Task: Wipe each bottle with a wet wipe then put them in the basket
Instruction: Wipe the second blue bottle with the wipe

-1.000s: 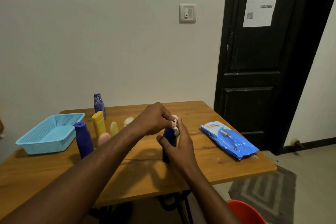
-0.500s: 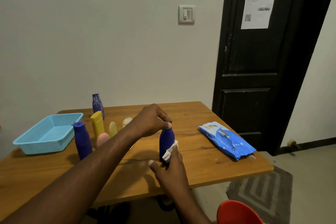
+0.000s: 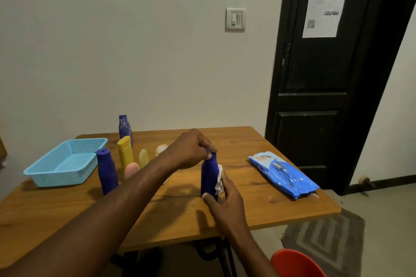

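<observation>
Left hand (image 3: 191, 150): fingers curled over the cap of the held bottle (image 3: 209, 175), gripping it from above. The held bottle is dark blue and stands upright on the table (image 3: 168, 216), centre, a bit right of the other bottles.

Right hand (image 3: 227, 200): wrapped round the lower body of the held bottle, with the thumb on its near side and the fingers pressing a white wipe (image 3: 219, 181) against its right side. The wipe is bunched up, and only part of it shows above the fingers.

The basket (image 3: 65, 162) is light blue and sits at the left of the table with nothing visible inside.

Just right of the basket:
- blue bottle (image 3: 107, 171), upright and closest to the basket
- yellow bottle (image 3: 125, 153), behind the blue bottle
- far bottle (image 3: 125, 128), near the wall
- pale green bottle (image 3: 143, 158), small
- pink item (image 3: 131, 170), partly hidden by the left forearm
- whitish item (image 3: 161, 149), also partly hidden by the left forearm

The wipe pack (image 3: 283, 177) is blue and lies flat on the right side of the table, well apart from the held bottle.

A red chair (image 3: 295, 263) edge shows at the bottom right.
</observation>
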Available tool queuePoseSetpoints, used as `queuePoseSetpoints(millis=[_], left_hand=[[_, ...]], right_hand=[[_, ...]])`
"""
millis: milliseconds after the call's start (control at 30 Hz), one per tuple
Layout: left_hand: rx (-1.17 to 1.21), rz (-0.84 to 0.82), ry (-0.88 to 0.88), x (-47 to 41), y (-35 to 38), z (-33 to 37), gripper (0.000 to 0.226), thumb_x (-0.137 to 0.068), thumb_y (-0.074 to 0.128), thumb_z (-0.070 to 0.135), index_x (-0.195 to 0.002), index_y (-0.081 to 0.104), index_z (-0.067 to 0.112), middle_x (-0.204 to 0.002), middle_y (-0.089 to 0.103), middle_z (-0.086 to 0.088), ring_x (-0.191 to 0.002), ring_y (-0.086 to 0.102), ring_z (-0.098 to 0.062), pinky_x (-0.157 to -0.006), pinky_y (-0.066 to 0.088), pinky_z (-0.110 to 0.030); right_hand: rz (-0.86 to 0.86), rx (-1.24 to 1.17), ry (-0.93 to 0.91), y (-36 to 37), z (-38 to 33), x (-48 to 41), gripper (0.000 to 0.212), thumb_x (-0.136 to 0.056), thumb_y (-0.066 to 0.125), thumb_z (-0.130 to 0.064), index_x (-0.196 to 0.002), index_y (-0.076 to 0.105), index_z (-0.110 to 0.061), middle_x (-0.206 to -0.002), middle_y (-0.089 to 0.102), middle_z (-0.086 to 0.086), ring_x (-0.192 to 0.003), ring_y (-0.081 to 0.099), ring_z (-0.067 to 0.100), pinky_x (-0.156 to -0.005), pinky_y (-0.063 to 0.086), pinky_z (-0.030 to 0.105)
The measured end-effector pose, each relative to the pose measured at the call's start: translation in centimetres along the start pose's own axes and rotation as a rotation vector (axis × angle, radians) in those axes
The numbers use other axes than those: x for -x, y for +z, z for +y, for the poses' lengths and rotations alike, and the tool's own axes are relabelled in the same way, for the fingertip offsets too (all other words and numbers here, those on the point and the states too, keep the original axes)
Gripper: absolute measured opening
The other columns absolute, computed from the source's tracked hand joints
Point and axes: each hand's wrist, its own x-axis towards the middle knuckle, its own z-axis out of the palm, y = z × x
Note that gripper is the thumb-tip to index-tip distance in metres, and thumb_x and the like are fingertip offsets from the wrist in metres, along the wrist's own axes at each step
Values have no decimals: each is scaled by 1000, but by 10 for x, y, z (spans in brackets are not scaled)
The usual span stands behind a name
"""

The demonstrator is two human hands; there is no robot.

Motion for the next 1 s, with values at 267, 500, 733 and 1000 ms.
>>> queuePoseSetpoints(millis=[267, 500, 733, 1000], left_hand=[[-19, 84, 4, 4, 2, -1, 16, -87, 76, 18, -101, 81, 18, -105, 76, 5, -95, 64, -7, -65, 41, -15], [-10, 94, 45, 6, 0, 1, 15, -85, 78, 15, -98, 82, 22, -100, 77, 7, -85, 63, -1, -64, 41, -13], [45, 127, 13, 6, 1, -8, 12, -83, 79, 17, -95, 82, 20, -97, 76, 9, -86, 63, 1, -66, 42, -14], [73, 120, 6, 1, 2, -10, 8, -81, 81, 19, -90, 83, 20, -88, 77, 9, -84, 68, -2, -70, 53, -23]], right_hand=[[9, 13, -7, 25, -12, 13, 103, -89, 76, -29, -163, 5, -35, -167, 20, -14, -150, 26, 9, -108, 36, 21], [-20, 57, -80, 12, -40, -33, 94, -86, 78, -25, -160, 20, -33, -162, 33, -10, -146, 36, 13, -103, 40, 23], [-81, 114, 27, 15, -11, -24, 76, -81, 82, -37, -143, 37, -36, -134, 52, -10, -125, 54, 13, -88, 50, 20], [-2, 186, -123, 35, -20, 19, 112, -93, 69, -39, -156, -23, -39, -167, -22, -19, -157, -3, 8, -119, 21, 24]])
